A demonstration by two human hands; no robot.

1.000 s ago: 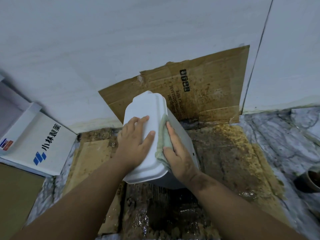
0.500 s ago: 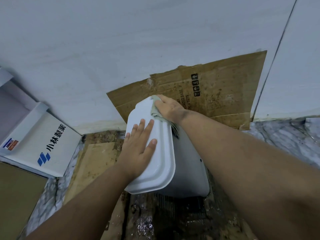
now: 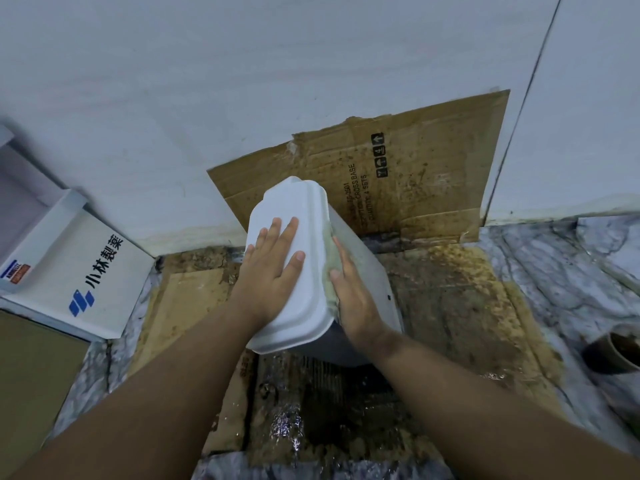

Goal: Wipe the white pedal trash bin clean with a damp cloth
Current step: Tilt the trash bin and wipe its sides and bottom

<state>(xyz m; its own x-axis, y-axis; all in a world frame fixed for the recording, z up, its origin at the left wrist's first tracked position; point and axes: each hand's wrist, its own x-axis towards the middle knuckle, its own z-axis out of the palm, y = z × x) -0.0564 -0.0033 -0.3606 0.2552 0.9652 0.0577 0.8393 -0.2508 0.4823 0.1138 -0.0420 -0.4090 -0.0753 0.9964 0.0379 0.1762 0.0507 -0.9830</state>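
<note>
Wall [image 3: 242,81] far past fingertips, big and pale. Brown dirty cardboard [image 3: 433,188] leans on wall, more lies flat under bin. White box [image 3: 69,271] with blue mark well left of left fingers. White bin [image 3: 294,209] stands on wet cardboard, under both hands. Left hand [image 3: 273,268] flat on lid, fingers straight. Right hand [image 3: 353,292] presses green cloth [image 3: 329,258] on bin's side, fingers straight.
</note>
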